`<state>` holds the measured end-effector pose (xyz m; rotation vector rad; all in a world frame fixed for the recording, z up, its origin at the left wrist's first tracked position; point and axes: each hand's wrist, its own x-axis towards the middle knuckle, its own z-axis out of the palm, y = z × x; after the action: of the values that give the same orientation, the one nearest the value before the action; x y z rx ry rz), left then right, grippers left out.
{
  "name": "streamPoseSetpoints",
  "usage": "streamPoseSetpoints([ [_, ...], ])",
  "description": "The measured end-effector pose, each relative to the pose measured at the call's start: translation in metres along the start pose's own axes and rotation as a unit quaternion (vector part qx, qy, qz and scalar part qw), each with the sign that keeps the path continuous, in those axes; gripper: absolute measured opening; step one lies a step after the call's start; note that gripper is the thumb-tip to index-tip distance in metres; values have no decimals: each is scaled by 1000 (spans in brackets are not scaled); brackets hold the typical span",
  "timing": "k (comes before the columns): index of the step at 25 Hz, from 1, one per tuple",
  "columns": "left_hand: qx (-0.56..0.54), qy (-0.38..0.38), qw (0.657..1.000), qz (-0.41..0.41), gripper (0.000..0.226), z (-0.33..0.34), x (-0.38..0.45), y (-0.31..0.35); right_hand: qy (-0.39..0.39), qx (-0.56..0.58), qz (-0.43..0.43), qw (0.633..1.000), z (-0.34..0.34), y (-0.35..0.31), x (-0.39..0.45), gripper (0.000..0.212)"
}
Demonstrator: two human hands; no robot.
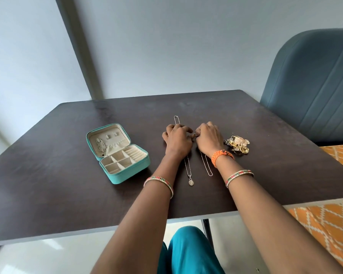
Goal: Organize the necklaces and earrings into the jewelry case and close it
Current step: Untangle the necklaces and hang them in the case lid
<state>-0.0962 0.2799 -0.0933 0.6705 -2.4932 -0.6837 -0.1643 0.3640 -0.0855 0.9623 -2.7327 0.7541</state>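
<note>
Dark desk (67, 175). Teal jewelry case (118, 153) open at left, one chain in its lid. Left hand (177, 136) and right hand (208, 137) curled over two silver necklaces (188, 169); grip unclear. Gold jewelry pile (237, 144) right.

Chain ends under the curled left hand (177, 136) and right hand (208, 138) — each grip's contents hidden.

Three necklaces (189, 171), one case (127, 175)
</note>
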Motion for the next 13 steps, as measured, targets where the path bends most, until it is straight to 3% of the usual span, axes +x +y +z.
streamPoseSetpoints([
  [8,-149,57,985,-68,21,-5,4,-2,46,287,9,957,6,-3,7,15],
  [13,-241,126,955,-117,22,-4,7,-8,36,565,72,821,-4,-12,8,22],
])
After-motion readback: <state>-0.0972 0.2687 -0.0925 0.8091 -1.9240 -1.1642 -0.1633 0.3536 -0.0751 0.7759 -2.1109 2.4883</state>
